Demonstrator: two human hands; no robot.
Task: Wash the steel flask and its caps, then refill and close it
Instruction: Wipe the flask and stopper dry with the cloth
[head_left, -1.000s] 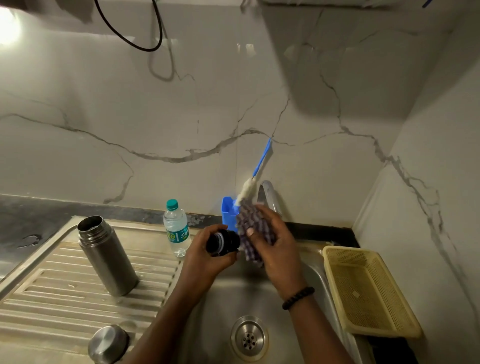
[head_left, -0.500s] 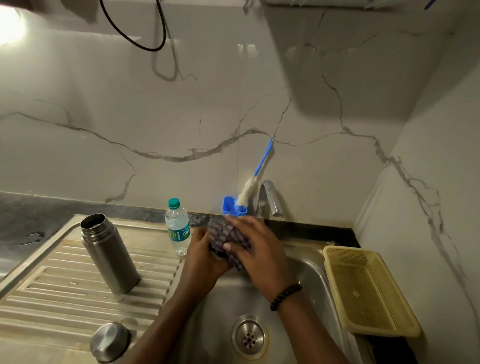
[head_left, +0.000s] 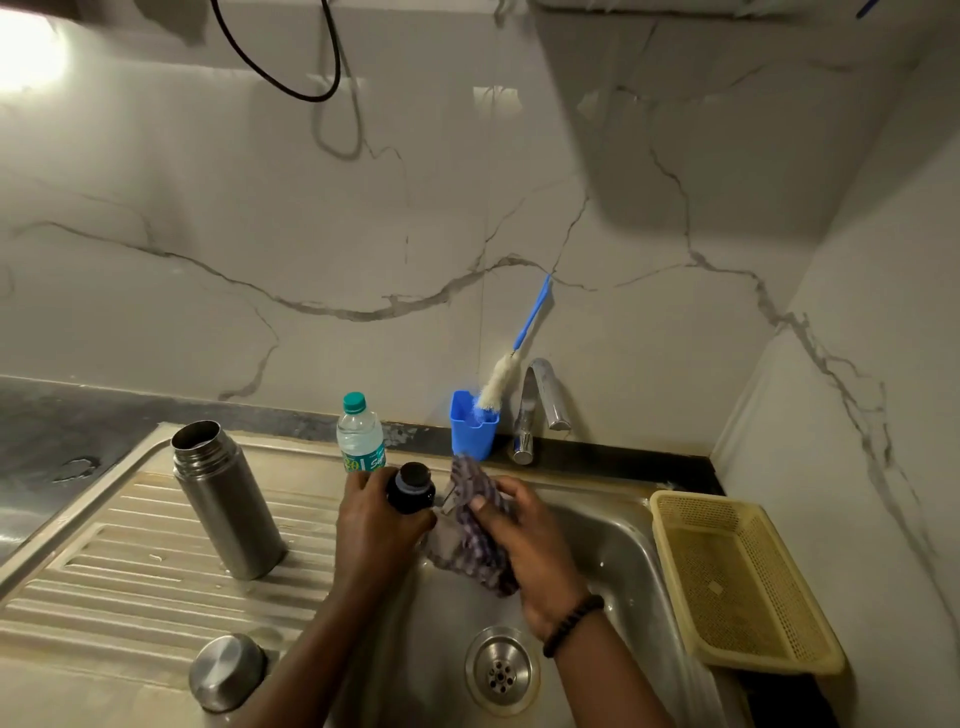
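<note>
Steel flask (head_left: 226, 501) open and upright on the draining board, left hand (head_left: 371, 525) gripping the black inner cap (head_left: 410, 488) above the sink (head_left: 618, 551), right hand (head_left: 524, 545) clutching a checked cloth (head_left: 475, 535) just beside it, steel outer cap (head_left: 227, 672) upside down near the board's front edge.

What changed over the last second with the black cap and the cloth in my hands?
Half a second ago the checked cloth was wrapped over the black cap; now the right hand has pulled it off to the right, and the cap shows again in the left hand. Both grips held. The open steel flask, steel cap and water bottle stayed put.
</note>
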